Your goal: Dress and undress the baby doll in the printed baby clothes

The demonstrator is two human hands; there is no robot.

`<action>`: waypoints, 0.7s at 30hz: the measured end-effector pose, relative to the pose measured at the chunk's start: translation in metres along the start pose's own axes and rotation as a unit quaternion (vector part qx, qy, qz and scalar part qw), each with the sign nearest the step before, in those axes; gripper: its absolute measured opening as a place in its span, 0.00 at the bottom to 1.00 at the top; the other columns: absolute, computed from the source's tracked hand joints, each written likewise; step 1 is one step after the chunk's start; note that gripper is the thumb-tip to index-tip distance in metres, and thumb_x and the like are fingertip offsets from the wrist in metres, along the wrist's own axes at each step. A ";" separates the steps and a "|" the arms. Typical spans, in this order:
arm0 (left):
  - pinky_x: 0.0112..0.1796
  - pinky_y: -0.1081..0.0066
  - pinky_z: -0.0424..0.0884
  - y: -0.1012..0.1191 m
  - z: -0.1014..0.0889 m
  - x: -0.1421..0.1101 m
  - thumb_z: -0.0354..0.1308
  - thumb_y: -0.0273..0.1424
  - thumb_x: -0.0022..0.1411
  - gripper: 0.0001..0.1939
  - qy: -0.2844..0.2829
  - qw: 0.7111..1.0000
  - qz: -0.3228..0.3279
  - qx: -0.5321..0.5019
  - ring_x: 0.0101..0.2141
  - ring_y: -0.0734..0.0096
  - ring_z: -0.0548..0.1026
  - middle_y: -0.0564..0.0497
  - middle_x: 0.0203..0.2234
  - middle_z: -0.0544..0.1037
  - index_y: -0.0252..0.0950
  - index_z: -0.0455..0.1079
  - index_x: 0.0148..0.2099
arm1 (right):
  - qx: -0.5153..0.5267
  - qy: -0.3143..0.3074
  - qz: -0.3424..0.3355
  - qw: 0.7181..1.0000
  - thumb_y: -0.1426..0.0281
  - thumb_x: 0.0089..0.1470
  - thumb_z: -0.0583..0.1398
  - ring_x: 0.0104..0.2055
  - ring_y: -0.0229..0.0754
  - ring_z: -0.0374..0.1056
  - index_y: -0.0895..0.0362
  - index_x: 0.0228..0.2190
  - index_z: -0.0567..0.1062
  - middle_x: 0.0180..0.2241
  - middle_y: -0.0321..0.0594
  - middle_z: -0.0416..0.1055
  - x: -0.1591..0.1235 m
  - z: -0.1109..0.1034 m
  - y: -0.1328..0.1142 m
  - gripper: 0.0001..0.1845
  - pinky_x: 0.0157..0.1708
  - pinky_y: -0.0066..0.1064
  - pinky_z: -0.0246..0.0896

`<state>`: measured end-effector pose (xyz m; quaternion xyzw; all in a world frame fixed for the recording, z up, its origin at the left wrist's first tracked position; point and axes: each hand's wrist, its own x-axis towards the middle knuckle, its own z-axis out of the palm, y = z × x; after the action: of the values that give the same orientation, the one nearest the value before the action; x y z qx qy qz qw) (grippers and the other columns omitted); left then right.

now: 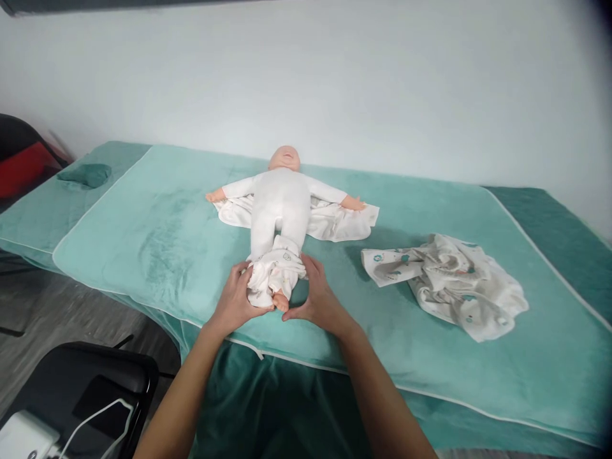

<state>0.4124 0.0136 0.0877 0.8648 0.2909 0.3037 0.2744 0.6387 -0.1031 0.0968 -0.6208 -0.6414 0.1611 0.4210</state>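
Note:
A baby doll (pixel 281 203) in a white body suit lies face up on the teal blanket (pixel 157 236), arms spread, head toward the wall. A white garment (pixel 329 222) is spread under its back. Bunched printed pants (pixel 275 271) cover its lower legs, and one bare foot (pixel 280 301) pokes out. My left hand (pixel 236 298) grips the bunched pants from the left. On the other side of the pants, my right hand (pixel 318 296) curls its fingers around the cloth, thumb near the foot.
A crumpled printed cloth (pixel 447 282) lies on the blanket to the right. The bed stands against a white wall (pixel 335 76). A small teal pillow (pixel 85 174) sits at far left. A black chair (pixel 81 382) with a white charger (pixel 26 437) stands at lower left.

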 end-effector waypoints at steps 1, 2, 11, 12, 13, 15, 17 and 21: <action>0.57 0.48 0.74 0.001 0.000 0.000 0.78 0.44 0.47 0.51 0.008 1.000 -0.003 0.002 0.60 0.47 0.70 0.40 0.58 0.66 0.42 0.57 0.68 | 0.000 0.011 -0.003 1.000 0.51 0.32 0.80 0.71 0.69 0.52 0.48 0.72 0.42 0.68 0.59 0.51 -0.001 0.001 -0.001 0.79 0.68 0.63 0.55; 0.56 0.49 0.74 0.003 0.000 0.000 0.78 0.44 0.48 0.49 0.014 1.000 -0.005 0.002 0.58 0.48 0.71 0.41 0.56 0.68 0.42 0.59 0.66 | 0.000 0.024 -0.006 1.000 0.53 0.35 0.79 0.69 0.68 0.55 0.48 0.72 0.44 0.67 0.58 0.54 -0.001 0.001 -0.001 0.75 0.67 0.62 0.58; 0.44 0.56 0.76 0.019 0.006 -0.004 0.71 0.39 0.55 0.20 0.082 0.989 -0.119 -0.030 0.42 0.56 0.79 0.46 0.40 0.80 0.38 0.73 0.47 | 0.002 0.051 0.005 0.999 0.65 0.50 0.68 0.49 0.56 0.74 0.52 0.55 0.70 0.46 0.46 0.76 -0.002 0.001 -0.010 0.31 0.53 0.52 0.68; 0.45 0.56 0.76 0.023 0.006 -0.006 0.70 0.38 0.55 0.20 0.092 0.985 -0.141 -0.046 0.42 0.55 0.80 0.45 0.41 0.81 0.38 0.72 0.48 | 0.023 0.056 0.022 0.998 0.66 0.50 0.67 0.48 0.55 0.74 0.52 0.54 0.71 0.46 0.45 0.77 -0.005 0.001 -0.012 0.29 0.51 0.50 0.69; 0.45 0.56 0.77 0.029 0.006 -0.008 0.69 0.37 0.56 0.20 0.097 0.980 -0.161 -0.062 0.43 0.55 0.80 0.45 0.43 0.82 0.38 0.72 0.49 | 0.049 0.061 0.043 0.996 0.67 0.50 0.66 0.47 0.54 0.74 0.51 0.54 0.71 0.46 0.45 0.77 -0.008 0.002 -0.015 0.29 0.49 0.48 0.70; 0.48 0.56 0.77 0.041 0.000 -0.012 0.68 0.37 0.57 0.20 0.085 0.976 -0.183 -0.086 0.46 0.55 0.81 0.45 0.46 0.82 0.39 0.72 0.51 | 0.103 0.070 0.085 0.989 0.66 0.50 0.65 0.45 0.51 0.75 0.51 0.53 0.71 0.47 0.44 0.77 -0.018 0.001 -0.022 0.27 0.46 0.44 0.71; 0.51 0.55 0.76 0.052 -0.010 -0.017 0.66 0.36 0.59 0.21 0.050 0.976 -0.184 -0.108 0.49 0.54 0.81 0.45 0.50 0.82 0.40 0.72 0.54 | 0.153 0.069 0.120 0.978 0.63 0.51 0.66 0.41 0.49 0.75 0.51 0.51 0.72 0.44 0.42 0.78 -0.028 -0.002 -0.029 0.25 0.42 0.41 0.71; 0.53 0.56 0.77 0.063 -0.038 -0.029 0.67 0.34 0.59 0.22 -0.061 0.964 -0.174 -0.193 0.49 0.55 0.81 0.45 0.51 0.82 0.40 0.73 0.56 | 0.270 -0.024 0.169 0.948 0.55 0.53 0.67 0.37 0.47 0.73 0.51 0.52 0.73 0.41 0.40 0.77 -0.043 -0.023 -0.043 0.27 0.36 0.36 0.68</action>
<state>0.3890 -0.0373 0.1434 0.7483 0.3550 0.2482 0.5024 0.6219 -0.1582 0.1275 -0.5791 -0.4697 0.4114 0.5242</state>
